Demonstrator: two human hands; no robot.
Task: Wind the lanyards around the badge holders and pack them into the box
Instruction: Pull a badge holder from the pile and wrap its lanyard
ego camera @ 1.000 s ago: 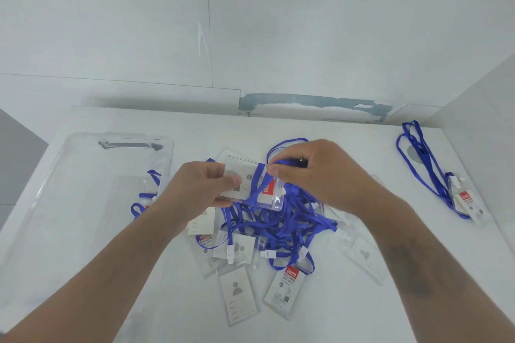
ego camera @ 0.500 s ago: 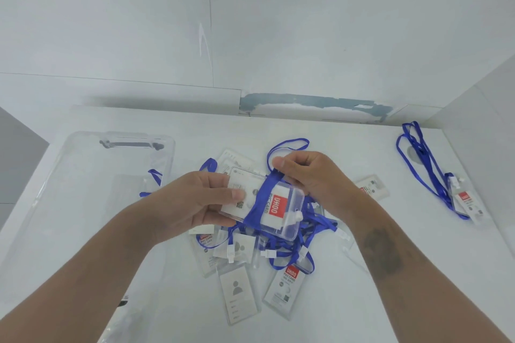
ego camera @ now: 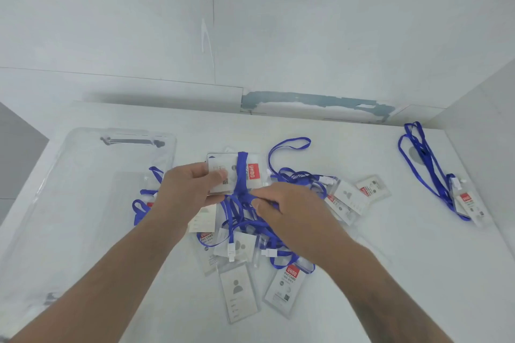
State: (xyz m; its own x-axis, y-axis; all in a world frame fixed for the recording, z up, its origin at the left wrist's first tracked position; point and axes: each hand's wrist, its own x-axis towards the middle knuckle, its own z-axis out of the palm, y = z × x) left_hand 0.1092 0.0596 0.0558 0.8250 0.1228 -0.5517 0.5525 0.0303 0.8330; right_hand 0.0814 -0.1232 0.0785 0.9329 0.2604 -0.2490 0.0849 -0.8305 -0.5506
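Note:
My left hand (ego camera: 185, 189) grips a clear badge holder (ego camera: 257, 172) with a red label, held above the pile. A blue lanyard (ego camera: 241, 172) runs in several turns across its middle. My right hand (ego camera: 292, 207) sits just below the holder and pinches the lanyard strand where it leaves the wrap. Under both hands lies a tangled pile of blue lanyards and clear badge holders (ego camera: 284, 285). A clear plastic box (ego camera: 69, 203) stands at the left, with a wound badge holder (ego camera: 145, 202) inside near its right wall.
One more badge holder with a loose blue lanyard (ego camera: 429, 170) lies at the far right, by the side wall. The white table ends at a wall behind. A blue loop (ego camera: 289, 145) sticks out of the pile toward the back.
The held holder has turned and risen slightly. My right hand moved from above the holder down to its near edge, carrying the lanyard around it.

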